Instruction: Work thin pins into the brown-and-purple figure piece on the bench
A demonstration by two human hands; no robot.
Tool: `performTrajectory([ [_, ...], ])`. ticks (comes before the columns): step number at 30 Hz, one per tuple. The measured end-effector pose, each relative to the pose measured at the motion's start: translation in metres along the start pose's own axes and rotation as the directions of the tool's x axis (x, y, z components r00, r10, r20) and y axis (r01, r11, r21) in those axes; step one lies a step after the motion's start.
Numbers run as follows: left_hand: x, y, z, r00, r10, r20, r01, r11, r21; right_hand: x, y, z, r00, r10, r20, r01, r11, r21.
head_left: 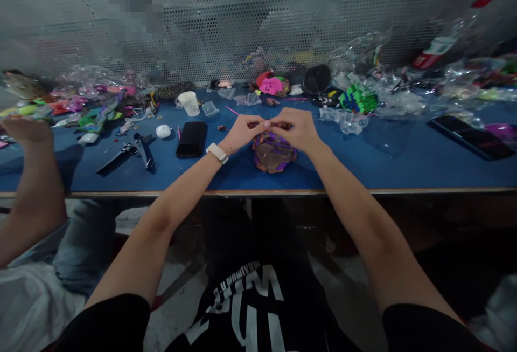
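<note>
A round, flat piece of brown and purple modelling clay [274,156] lies on the blue table in front of me, with orange-brown lumps around its edge. My left hand [247,130] and my right hand [297,127] meet at its far edge, fingertips together. The fingers of both are closed in a pinch. Whatever sits between them is too small and too covered to make out. A pale band is around my left wrist.
A black phone [191,139], white earbud case [163,131] and folded black stand [129,152] lie to the left. A paper cup [189,103], clay pieces and plastic bags line the perforated partition. Another phone [470,136] and a bottle [438,47] are right. Another person's arm [34,179] rests far left.
</note>
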State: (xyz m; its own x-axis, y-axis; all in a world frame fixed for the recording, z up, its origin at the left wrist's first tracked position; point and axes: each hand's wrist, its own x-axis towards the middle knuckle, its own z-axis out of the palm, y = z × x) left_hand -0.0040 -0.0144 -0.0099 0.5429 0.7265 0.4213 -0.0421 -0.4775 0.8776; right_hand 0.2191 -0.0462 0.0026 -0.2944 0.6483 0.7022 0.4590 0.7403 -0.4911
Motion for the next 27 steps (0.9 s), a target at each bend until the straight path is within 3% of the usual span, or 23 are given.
performTrajectory([
  [8, 0.003, -0.004, -0.003, 0.999, -0.014, -0.042, 0.011, 0.998, -0.068, -0.001, -0.007, -0.003, 0.999, 0.03, -0.015, -0.03, 0.999, 0.042],
  [17, 0.0, 0.009, -0.001, 0.997, -0.074, 0.018, 0.076, 0.978, -0.195, 0.001, 0.002, -0.001, 0.995, 0.004, -0.101, -0.004, 1.0, 0.006],
  [27, -0.003, 0.009, 0.0, 0.985, -0.115, 0.125, 0.148, 0.945, -0.291, 0.0, -0.001, -0.002, 0.998, 0.026, -0.051, -0.022, 0.997, 0.08],
])
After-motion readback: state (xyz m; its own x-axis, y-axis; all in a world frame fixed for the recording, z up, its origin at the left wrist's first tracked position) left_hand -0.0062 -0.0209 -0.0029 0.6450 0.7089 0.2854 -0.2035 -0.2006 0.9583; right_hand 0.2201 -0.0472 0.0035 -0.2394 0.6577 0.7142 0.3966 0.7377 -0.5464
